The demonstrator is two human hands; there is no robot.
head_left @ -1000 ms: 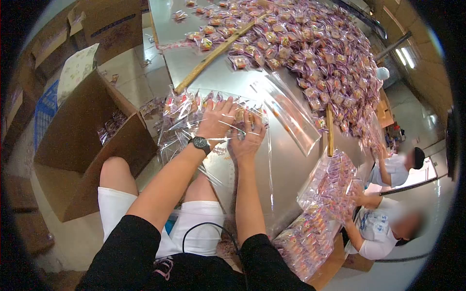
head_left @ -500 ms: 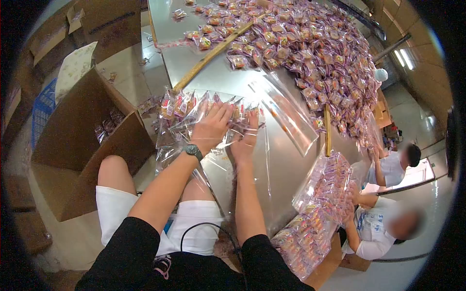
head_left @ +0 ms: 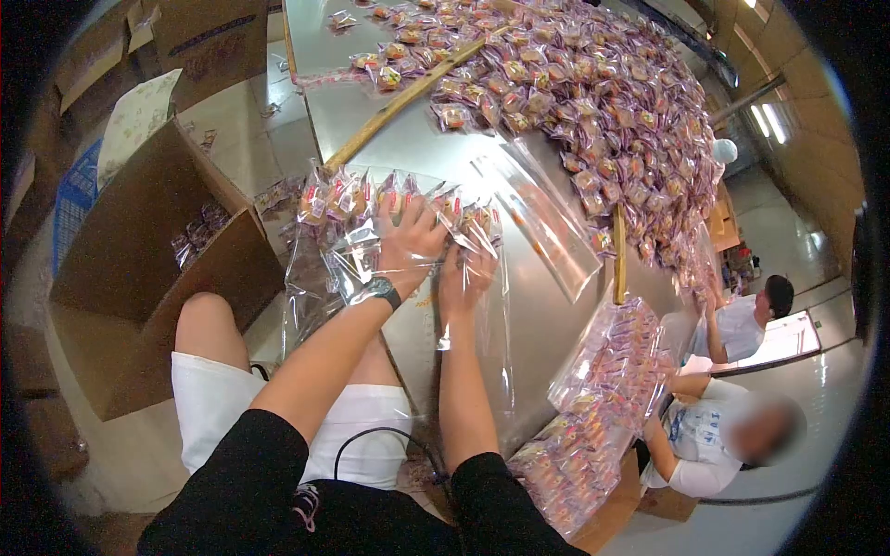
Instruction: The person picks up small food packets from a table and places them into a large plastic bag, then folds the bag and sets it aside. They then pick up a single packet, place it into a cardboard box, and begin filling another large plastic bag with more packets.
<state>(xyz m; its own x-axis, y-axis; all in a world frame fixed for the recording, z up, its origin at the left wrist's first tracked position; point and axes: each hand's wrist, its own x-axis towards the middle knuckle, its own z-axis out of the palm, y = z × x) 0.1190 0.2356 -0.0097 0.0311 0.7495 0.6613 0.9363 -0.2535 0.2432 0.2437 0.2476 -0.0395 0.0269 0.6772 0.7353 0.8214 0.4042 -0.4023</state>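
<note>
Wrapped snack packets (head_left: 348,199) lie side by side in a row at the mouth end of a large clear plastic bag (head_left: 338,273) on the metal table. My left hand (head_left: 411,246), with a dark watch on its wrist, rests on the middle of the row, fingers bent and slightly apart. Close beside it, my right hand (head_left: 466,276) is at the row's right end, fingers apart and touching packets and film. Clear film covers part of both hands.
A wooden strip (head_left: 413,100) borders a big packet pile (head_left: 612,111). Empty clear bags (head_left: 542,222) lie right of my hands; filled bags (head_left: 584,435) lie lower right. An open cardboard box (head_left: 139,278) stands left. Two people sit at right.
My right hand's fingers have moved down and bent more. My left hand has shifted slightly right and down over the row. The film near my hands has crumpled differently.
</note>
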